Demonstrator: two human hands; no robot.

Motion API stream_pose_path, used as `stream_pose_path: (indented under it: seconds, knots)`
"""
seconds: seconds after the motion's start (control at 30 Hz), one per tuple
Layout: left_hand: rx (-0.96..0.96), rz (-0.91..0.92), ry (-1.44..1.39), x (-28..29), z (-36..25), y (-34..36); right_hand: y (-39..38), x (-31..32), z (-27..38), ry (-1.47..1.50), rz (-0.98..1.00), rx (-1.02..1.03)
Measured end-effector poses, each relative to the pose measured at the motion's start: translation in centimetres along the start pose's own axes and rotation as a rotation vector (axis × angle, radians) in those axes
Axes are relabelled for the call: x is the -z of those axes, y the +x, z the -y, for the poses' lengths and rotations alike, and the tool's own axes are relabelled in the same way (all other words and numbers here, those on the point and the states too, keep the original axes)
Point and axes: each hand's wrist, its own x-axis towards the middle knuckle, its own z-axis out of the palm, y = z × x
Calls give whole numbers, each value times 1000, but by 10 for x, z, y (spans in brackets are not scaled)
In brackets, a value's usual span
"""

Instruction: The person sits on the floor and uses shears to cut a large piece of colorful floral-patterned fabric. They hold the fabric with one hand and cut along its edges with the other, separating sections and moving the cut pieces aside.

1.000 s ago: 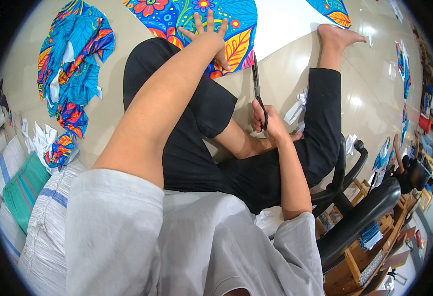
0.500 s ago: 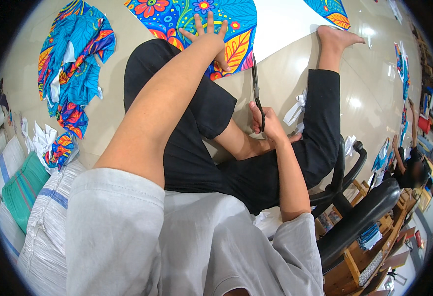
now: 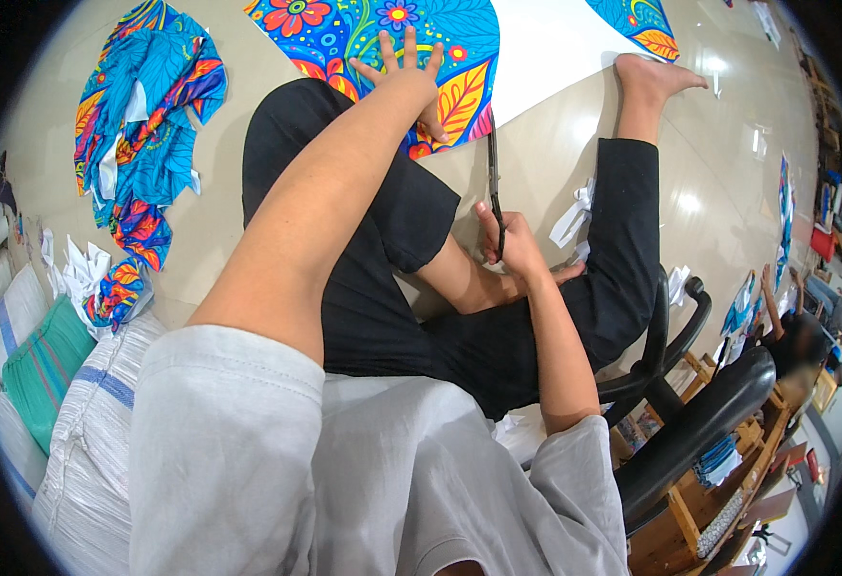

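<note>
Spread flat with its fingers apart, my left hand (image 3: 405,84) presses on a fabric panel (image 3: 474,38) printed with bright flowers and leaves on blue. A wide white area (image 3: 541,53) borders the print on its right. My right hand (image 3: 517,247) is closed round the handles of black scissors (image 3: 495,173). Their blades point away from me, and the tips are at the panel's near edge, by the corner where print meets white. I cannot tell whether the blades are around the cloth. My bare foot (image 3: 643,82) rests beside the white area's right edge.
A crumpled pile of printed cloth (image 3: 152,115) lies on the floor at the left, above stuffed sacks (image 3: 51,360). White scraps (image 3: 574,213) lie by my right leg. A black chair (image 3: 699,432) stands close on the right. Another person (image 3: 797,336) is farther off.
My right hand and the scissors have shifted slightly left, and the blades look more upright. My left hand stays in place on the fabric. The person at far right has moved a little.
</note>
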Motion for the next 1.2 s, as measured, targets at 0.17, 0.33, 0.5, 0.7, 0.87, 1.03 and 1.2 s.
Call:
stream_pose_path:
  seconds: [0.17,0.33,0.5,0.7,0.87,1.03,1.2]
  knots:
    - [8,-29,-66,-2,0,1,3,-4,-3,7,22,27]
    - [2,-24,-77,-3,0,3,3,-6,2,130,32,-18]
    - [-8,-34,-60,-3,1,1,15,-10,9,125,-5,9]
    - [-20,-21,-10,-1,2,-1,24,-16,12,110,-39,21]
    - [-20,-25,-15,-3,2,0,24,-23,12,170,-45,48]
    - [-26,-27,-17,-4,3,2,24,-28,17,159,-45,64]
    - [-24,-19,-11,-3,2,1,26,-24,30,207,-59,49]
